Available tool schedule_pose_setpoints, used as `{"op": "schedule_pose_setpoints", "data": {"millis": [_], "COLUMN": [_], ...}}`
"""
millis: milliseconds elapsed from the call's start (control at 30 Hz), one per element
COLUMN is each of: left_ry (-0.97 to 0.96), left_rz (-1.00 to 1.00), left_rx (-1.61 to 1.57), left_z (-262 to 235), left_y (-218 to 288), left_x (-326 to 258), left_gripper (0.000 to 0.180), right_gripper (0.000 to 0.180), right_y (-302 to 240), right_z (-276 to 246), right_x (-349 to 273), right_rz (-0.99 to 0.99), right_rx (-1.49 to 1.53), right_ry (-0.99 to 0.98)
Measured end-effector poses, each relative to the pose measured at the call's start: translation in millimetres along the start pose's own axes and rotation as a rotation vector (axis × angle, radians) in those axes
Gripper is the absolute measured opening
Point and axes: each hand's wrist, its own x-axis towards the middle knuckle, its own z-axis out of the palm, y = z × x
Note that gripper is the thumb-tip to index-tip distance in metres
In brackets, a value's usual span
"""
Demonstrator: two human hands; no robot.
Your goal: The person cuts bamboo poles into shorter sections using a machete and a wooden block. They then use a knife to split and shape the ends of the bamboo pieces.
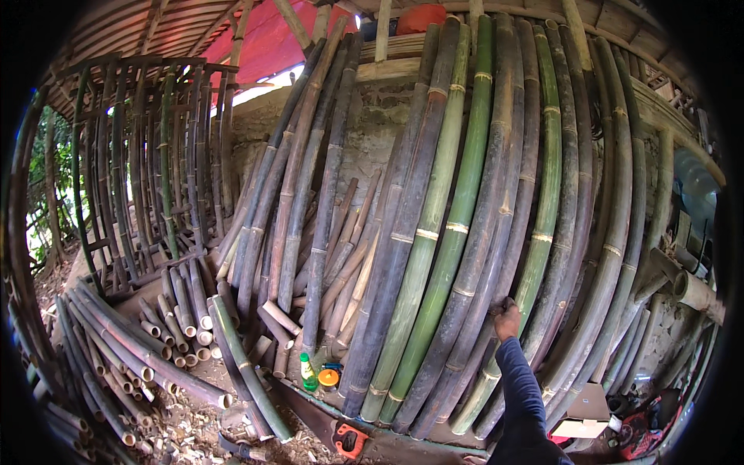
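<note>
My right hand point(508, 320), at the end of a dark blue sleeve point(518, 380), is closed against a bamboo pole in the leaning row, with its fingers curled at the edge and partly hidden. Just beside it stands a green bamboo pole point(545, 209), and on its other side a dark bamboo pole point(500, 256). Farther left in the row lean two more green poles, a bright one point(461, 225) and a paler one point(425, 240). My left hand is out of the picture.
Below the poles lies a handsaw with an orange handle point(351, 440). Close by are a green bottle point(308, 373) and an orange-lidded container point(329, 377). Cut bamboo pieces point(139, 349) pile up at left, above wood chips. A cardboard box point(583, 411) sits at lower right.
</note>
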Motion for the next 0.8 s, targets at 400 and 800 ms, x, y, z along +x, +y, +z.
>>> {"op": "schedule_pose_setpoints", "data": {"millis": [400,800], "left_ry": [-0.011,-0.004], "left_rz": [0.007,0.005], "left_rx": [0.018,0.019], "left_z": [4,-2], "left_y": [12,12], "left_x": [7,7], "left_gripper": [0.076,0.078], "right_gripper": [0.067,0.075], "right_y": [64,-7], "right_z": [-112,-215], "right_x": [121,112], "right_rz": [0.174,0.38], "right_rx": [-0.143,-0.614], "right_ry": [0.194,0.606]}}
